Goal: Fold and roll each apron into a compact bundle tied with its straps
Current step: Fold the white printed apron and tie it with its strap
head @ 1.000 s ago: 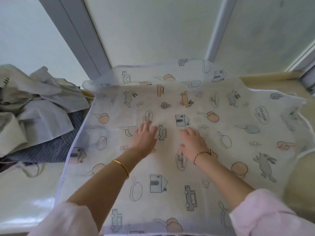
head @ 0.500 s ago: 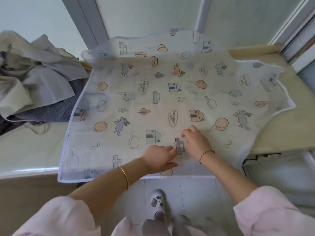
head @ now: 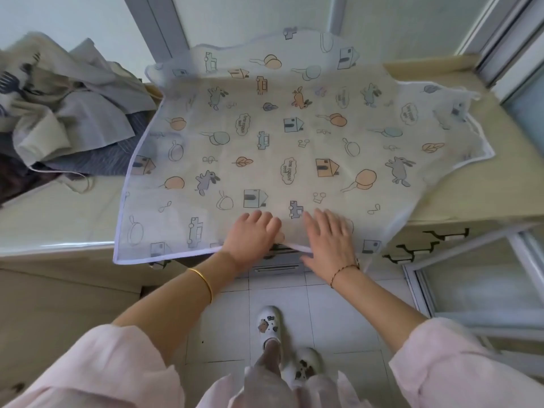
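Cream printed apron (head: 294,136) spread flat at 12 o'clock on desk (head: 471,195), no fold, roll or strap-tie yet; left hand (head: 250,240) and right hand (head: 326,240) laid flat, straight-fingered, on its 6 o'clock hem; crumpled cloth pile (head: 73,113) at 10 o'clock.

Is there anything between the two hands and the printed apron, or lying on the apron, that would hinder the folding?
Nothing visible. The left hand and the right hand rest flat on the printed apron near its front edge. Its surface carries nothing else; the pile of cloths lies beside its left edge.
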{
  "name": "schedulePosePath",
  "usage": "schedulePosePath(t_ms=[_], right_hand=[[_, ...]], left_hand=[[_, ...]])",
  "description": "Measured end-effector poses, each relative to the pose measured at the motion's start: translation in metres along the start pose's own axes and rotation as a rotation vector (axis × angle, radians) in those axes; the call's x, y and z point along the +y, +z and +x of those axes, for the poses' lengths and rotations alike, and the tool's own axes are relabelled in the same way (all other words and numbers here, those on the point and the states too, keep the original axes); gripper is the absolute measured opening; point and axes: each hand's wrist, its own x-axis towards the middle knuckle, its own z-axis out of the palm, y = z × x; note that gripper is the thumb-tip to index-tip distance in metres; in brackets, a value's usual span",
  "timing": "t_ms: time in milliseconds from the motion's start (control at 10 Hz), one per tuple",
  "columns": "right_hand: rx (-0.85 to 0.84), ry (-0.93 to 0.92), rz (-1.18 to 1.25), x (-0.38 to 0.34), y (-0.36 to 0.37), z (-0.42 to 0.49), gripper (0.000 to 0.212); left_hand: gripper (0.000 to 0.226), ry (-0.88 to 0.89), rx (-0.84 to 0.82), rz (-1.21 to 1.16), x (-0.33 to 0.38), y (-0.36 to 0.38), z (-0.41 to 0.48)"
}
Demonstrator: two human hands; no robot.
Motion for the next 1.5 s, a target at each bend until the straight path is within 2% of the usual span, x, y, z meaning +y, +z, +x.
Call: schedulePosePath(t_ms=[100,200,300,400,500,600,700,800,900,1000,1100,1200,1300,1400,1500], right_hand=[[-0.006,0.130,-0.028,0.005,-0.020,0.009,0.072],[0.055,0.124,-0.087,0.017,-0.046,0.019,0.042],[-0.188,0.082,-0.163,0.022,-0.067,0.026,0.034],[-0.709,0.079,-0.124,0.022,-0.087,0.031,0.024],[-1.082,0.107,-0.141,0.027,-0.112,0.027,0.032],[-0.945,0.077,-0.116,0.036,-0.138,0.031,0.030],[-1.019,0.015,-0.214,0.037,-0.191,0.048,0.022],[-0.932,0.079,-0.173,0.044,-0.235,0.089,0.017],[-0.710,0.199,-0.207,0.043,-0.259,0.151,0.017],[-0.346,0.244,-0.277,0.034,-0.258,0.211,0.012],[-0.156,0.262,-0.328,0.029,-0.223,0.262,0.030],[-0.222,0.285,-0.301,0.029,-0.177,0.309,0.033],[-0.219,0.247,-0.278,0.038,-0.135,0.356,0.027],[-0.280,0.195,-0.238,0.044,-0.093,0.384,0.040],[-0.226,0.219,-0.255,0.044,-0.064,0.397,0.038]], left_hand=[[0.027,-0.059,0.110,0.033,-0.014,-0.011,-0.001],[0.055,-0.149,-0.112,0.174,-0.033,-0.026,-0.016],[0.043,-0.390,-0.489,0.080,-0.040,-0.045,-0.018],[0.035,-0.420,-0.979,-0.170,-0.038,-0.076,-0.004],[0.036,-0.384,-1.497,-0.346,-0.033,-0.116,0.013],[0.039,-0.277,-1.582,-0.231,-0.037,-0.148,0.025],[0.031,-0.432,-1.618,-0.409,-0.071,-0.166,0.038],[0.030,-0.638,-1.647,-0.662,-0.114,-0.191,0.061],[0.036,-0.590,-1.447,-0.337,-0.155,-0.203,0.098],[0.048,-0.522,-1.109,0.124,-0.201,-0.175,0.129],[0.028,-0.647,-0.885,0.087,-0.235,-0.122,0.147],[0.026,-0.723,-0.719,0.052,-0.258,-0.061,0.152],[0.031,-0.696,-0.692,0.052,-0.286,-0.005,0.161],[0.032,-0.684,-0.704,-0.005,-0.310,0.039,0.160],[0.026,-0.691,-0.638,-0.058,-0.323,0.065,0.157]])
